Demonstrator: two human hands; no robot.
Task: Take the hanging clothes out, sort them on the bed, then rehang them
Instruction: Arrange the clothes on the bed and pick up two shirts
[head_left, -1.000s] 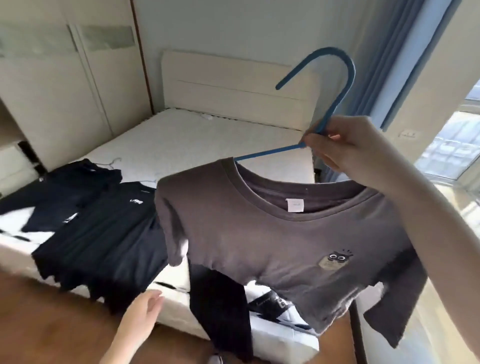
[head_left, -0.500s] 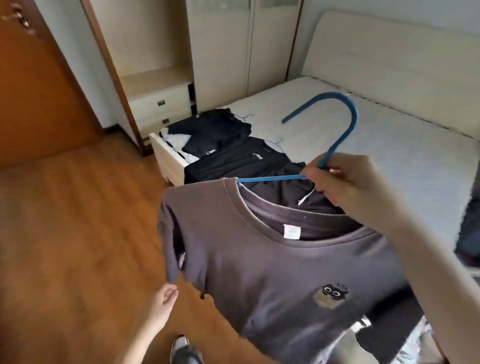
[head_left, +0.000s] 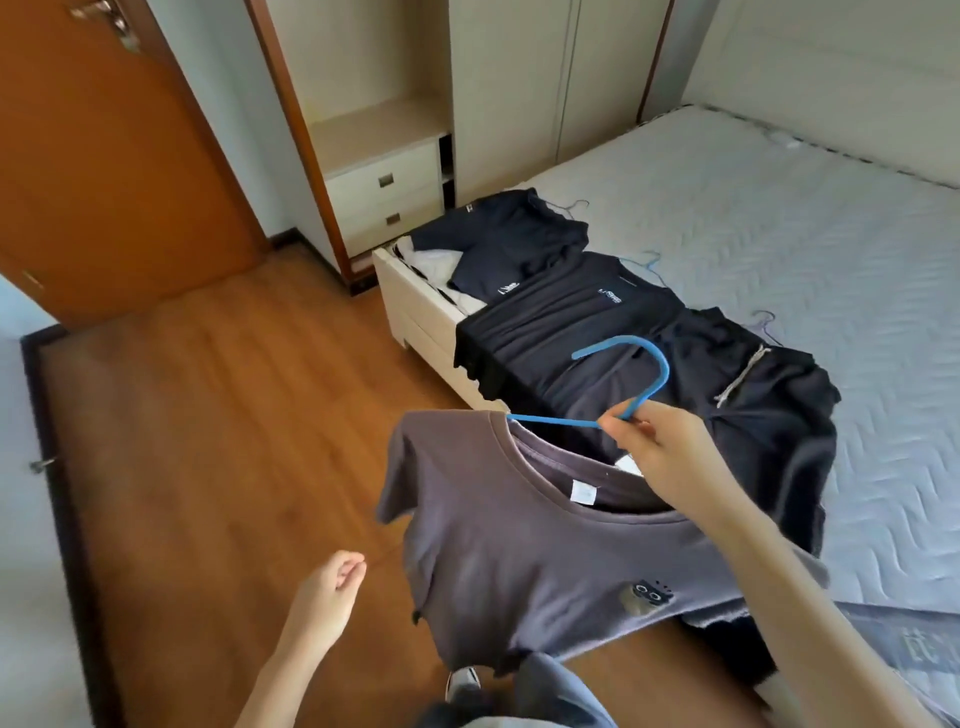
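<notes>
While the blue hanger (head_left: 621, 387) bearing the grey T-shirt (head_left: 524, 561) is pinched by the right hand (head_left: 660, 447), rehanging is judged underway; the left hand (head_left: 327, 597) hangs loosely curled, empty; carrying to the wardrobe (head_left: 395, 119) is called for next.

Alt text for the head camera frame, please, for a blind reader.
The right hand pinches a blue hanger carrying a grey T-shirt, held up beside the bed. The left hand hangs free, loosely curled and holding nothing. Several dark clothes lie in a row along the bed's edge.
</notes>
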